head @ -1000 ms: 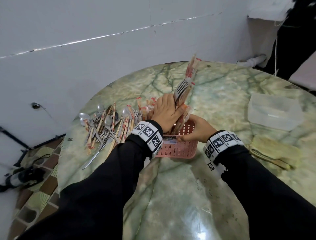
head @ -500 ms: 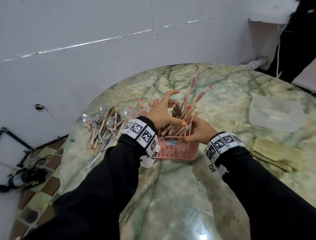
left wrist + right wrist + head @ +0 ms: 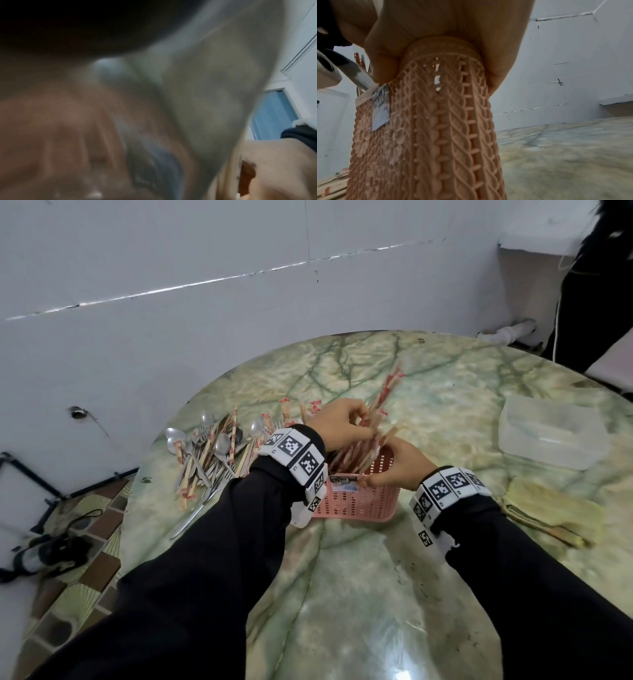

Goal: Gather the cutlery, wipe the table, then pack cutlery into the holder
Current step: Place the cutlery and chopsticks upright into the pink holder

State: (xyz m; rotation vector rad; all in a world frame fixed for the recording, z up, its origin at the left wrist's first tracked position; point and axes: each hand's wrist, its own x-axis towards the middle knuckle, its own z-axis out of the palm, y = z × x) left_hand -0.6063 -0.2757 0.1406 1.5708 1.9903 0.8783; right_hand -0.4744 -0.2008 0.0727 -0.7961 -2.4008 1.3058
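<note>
A pink lattice holder [image 3: 356,503] stands on the green marble table [image 3: 359,594], and wrapped chopsticks [image 3: 384,398] lean out of it. My left hand [image 3: 342,422] is above the holder with its fingers curled around those chopsticks, which are motion-blurred. My right hand [image 3: 399,463] grips the holder's near right rim. In the right wrist view, that hand [image 3: 423,24] clamps over the holder's top corner [image 3: 428,135], thumb on the outside. A pile of spoons, forks and wrapped chopsticks [image 3: 212,455] lies to the left. The left wrist view is too blurred to read.
A clear plastic container [image 3: 551,433] sits at the right of the table, with a folded yellow cloth [image 3: 551,513] just in front of it. A white wall runs behind the table. Tiled floor with dark gear [image 3: 51,553] lies beyond the left edge.
My left hand lowered a bundle with a fork into the holder, spread open, and now curls around the chopsticks again. My right hand has stayed on the rim.
</note>
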